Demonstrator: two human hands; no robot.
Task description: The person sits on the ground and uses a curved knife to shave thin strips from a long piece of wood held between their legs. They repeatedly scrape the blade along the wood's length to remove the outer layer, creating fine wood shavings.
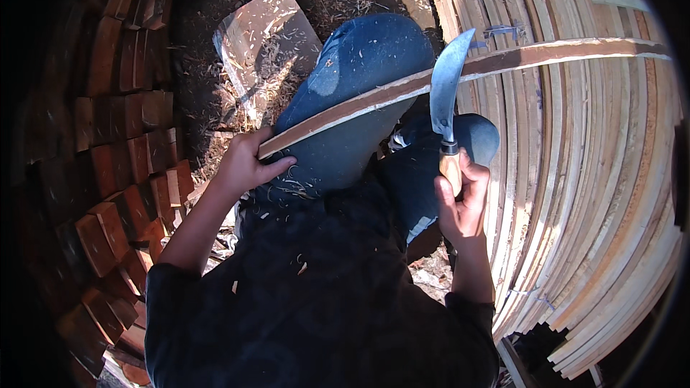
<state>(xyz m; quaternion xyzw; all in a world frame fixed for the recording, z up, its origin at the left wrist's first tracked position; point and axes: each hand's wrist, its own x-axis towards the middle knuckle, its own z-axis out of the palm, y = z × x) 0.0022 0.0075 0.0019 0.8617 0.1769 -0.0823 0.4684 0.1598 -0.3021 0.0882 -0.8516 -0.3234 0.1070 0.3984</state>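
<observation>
A long, narrow wooden strip [359, 103], brown on its upper face with pale edges, lies across my raised knee and runs off to the far right over the stacked wood. My left hand [248, 165] is closed round its near left end, the thumb along the side. In my right hand [466, 197] is a knife [447, 86] with a broad curved blade and a wooden handle, gripped with the blade pointing up and away from me. The blade stands in front of the strip in this view; whether it touches the strip I cannot tell.
Bundles of pale wooden strips [575, 172], tied with bluish bands, fill the right side. Reddish-brown wood blocks [118, 165] are stacked along the left. Ahead lies a flat board [277, 36] strewn with shavings, on ground littered with more shavings.
</observation>
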